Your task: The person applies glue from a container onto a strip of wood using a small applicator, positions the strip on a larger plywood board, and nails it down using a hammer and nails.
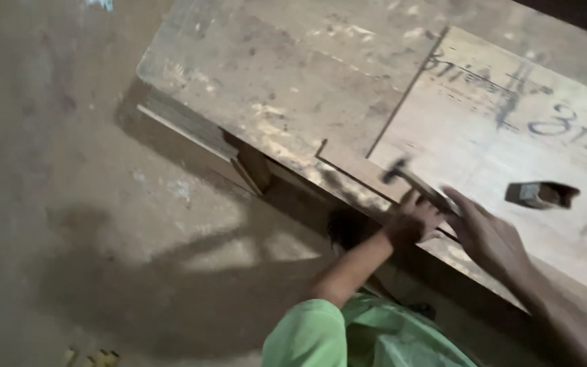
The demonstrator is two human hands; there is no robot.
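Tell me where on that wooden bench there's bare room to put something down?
The worn workbench is bare left of the plywood sheet. The sheet is free between its scribbles and the small block. The near edge is crowded: the left hand and right hand meet around a hammer.

We see the left hand [412,221] curled in a fist, seemingly gripping something, forearm bare below a green sleeve; the right hand [487,234] lies flat, fingers extended
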